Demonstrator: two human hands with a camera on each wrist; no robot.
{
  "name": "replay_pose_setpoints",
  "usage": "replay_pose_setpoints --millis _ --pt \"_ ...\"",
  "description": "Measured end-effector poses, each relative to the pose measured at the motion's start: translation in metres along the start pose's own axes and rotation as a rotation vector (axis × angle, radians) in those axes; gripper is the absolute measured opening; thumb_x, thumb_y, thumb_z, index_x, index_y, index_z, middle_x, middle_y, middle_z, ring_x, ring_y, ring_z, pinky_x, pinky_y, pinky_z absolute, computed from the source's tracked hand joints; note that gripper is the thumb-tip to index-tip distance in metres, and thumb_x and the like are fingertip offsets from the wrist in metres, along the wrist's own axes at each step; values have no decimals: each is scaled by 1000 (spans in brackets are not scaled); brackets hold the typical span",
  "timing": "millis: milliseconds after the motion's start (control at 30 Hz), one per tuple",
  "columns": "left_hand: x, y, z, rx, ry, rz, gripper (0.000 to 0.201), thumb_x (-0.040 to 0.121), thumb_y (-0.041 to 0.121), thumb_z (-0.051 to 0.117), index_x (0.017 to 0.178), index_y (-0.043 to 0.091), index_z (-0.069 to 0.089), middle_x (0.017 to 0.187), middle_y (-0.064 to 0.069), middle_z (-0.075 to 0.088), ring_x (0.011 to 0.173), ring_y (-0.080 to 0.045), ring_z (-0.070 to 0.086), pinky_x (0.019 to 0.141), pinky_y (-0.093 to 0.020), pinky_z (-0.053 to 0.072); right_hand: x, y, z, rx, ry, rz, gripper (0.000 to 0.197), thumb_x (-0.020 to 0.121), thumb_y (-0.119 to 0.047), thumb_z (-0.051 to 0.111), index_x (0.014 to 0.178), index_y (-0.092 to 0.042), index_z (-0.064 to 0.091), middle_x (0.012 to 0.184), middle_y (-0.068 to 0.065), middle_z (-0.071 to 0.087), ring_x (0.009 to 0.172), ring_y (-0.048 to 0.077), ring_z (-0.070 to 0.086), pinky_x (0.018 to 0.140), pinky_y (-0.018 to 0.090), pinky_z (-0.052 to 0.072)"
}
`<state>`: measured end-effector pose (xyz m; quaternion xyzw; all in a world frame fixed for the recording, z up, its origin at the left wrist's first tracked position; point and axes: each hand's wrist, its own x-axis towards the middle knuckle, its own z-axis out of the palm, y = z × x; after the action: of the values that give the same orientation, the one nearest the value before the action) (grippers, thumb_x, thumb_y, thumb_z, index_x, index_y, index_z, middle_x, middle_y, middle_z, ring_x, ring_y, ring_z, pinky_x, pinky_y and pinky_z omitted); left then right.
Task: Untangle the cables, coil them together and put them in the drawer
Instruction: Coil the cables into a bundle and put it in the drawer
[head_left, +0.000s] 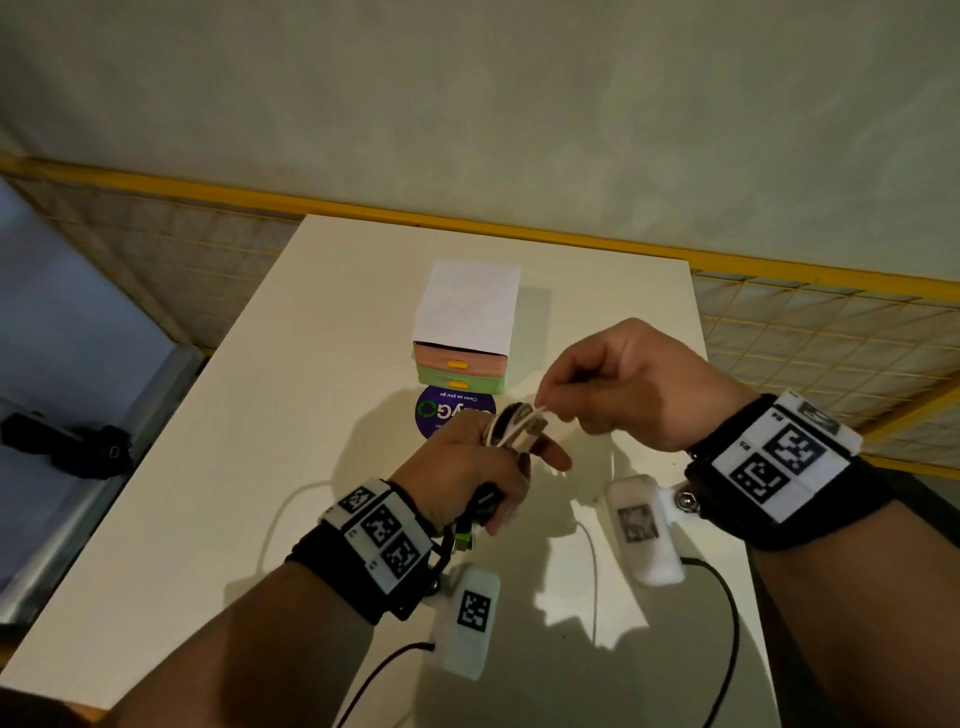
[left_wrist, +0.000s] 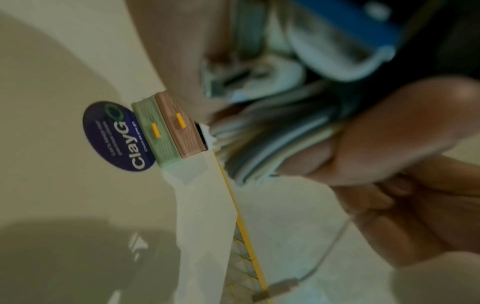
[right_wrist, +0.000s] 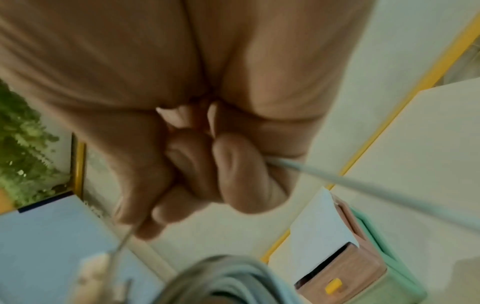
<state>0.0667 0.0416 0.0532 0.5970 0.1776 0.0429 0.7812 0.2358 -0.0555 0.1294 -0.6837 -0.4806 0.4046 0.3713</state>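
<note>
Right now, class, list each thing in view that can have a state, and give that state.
Pink drawer: slightly pulled out.
Green drawer: closed.
Cable coil: wound round the left hand's fingers, unfinished.
White cable: taut, running to the coil.
Left hand: holds the coil.
Right hand: pinches the white cable.

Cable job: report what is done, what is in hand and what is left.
Done: most of the cable coil is already wound around the left hand. In hand: the right hand pinches the white cable and leads it to the coil; a loose stretch lies on the table. Left: finish the coil and stow it in the drawer unit, whose pink and green drawers look nearly shut.
</note>
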Motion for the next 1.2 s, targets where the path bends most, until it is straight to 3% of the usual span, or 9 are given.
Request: replay_pose_setpoints --millis 100,200,367,533,700,833,967,1067,1200 --pt "5 -2 5 -216 -101 37 44 53 7 58 91 -13 67 41 -11 48 30 -21 44 43 -23 36 9 6 13 39 116 -28 20 89 -10 66 74 -23 69 57 -11 63 46 4 51 53 26 42" --pt "8 1 9 -483 -244 129 41 57 5 58 94 -13 66 43 -8 52 31 -17 48 41 -16 38 12 17 31 173 182 -43 19 96 -11 56 77 -12 61 47 -3 54 41 18 41 46 26 35" --pt "7 11 0 -689 -385 183 51 69 14 58 118 0 67 54 -1 61 44 -15 56 45 -18 37 9 33 47 504 338 14 37 92 13 40 76 -14 59 57 7 38 46 14 25 46 21 22" --pt "8 16 -2 -856 -348 162 77 70 1 55 141 -17 31 56 -13 61 47 -25 54 46 -27 38 5 35 69 529 362 68 30 95 10 37 94 -4 64 56 11 39 39 15 29 43 20 25" --pt "12 19 -7 -911 -283 217 71 71 2 53 138 -14 41 56 -12 60 50 -26 56 49 -30 44 -5 25 79 820 280 181 28 101 -12 39 91 1 62 67 16 43 39 18 33 42 24 30" --pt "20 15 -14 -963 -186 235 65 67 6 57 130 -10 54 51 -7 57 43 -20 53 45 -24 42 -3 26 85 883 180 258 69 98 -60 27 112 -3 63 93 12 59 53 20 49 42 27 38" --pt "23 11 -6 -948 -98 240 39 64 10 61 98 -6 68 50 -4 56 44 -18 53 48 -24 36 2 21 90 648 186 232 48 100 -52 32 96 -11 58 76 6 60 54 20 52 50 31 43" --pt "24 8 -1 -861 23 192 32 54 14 70 82 -1 70 52 -4 55 47 -19 54 51 -24 46 5 23 93 617 253 199 43 103 -44 34 77 -24 62 62 -1 57 52 20 51 48 32 45" --pt "28 8 1 -761 111 114 42 37 14 84 77 2 74 59 -4 60 50 -18 60 55 -25 51 15 35 96 496 399 120 30 95 -44 44 78 -30 65 68 -13 61 77 17 60 75 43 51"
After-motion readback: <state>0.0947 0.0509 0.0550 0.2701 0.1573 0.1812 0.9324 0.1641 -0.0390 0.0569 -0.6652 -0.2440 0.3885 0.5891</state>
